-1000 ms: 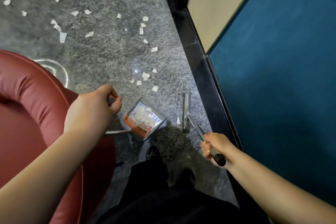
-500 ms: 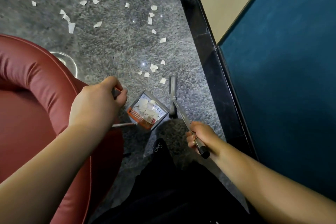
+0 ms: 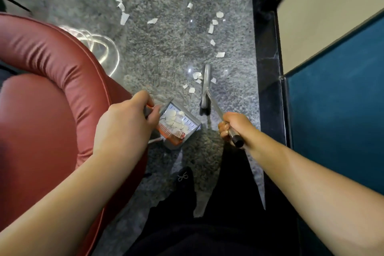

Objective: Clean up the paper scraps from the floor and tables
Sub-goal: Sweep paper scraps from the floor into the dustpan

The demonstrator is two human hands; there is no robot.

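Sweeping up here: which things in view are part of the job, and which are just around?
In the job:
- broom, held by the right hand
- dustpan, held by the left hand
- paper scraps on the grey floor

Just around:
- red armchair
- blue panel
- black skirting

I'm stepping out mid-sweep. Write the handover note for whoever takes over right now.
Left hand: grips the dustpan handle; the dustpan sits on the grey floor beside the red chair.
Right hand: grips the broom handle; the broom head is on the floor ahead of the pan, among a small cluster of scraps.
Done: a pile of collected scraps already lies in the pan.
Left: sweep in the cluster at the broom head, then the loose scraps scattered farther ahead. No tables are in view, so their state cannot be told.
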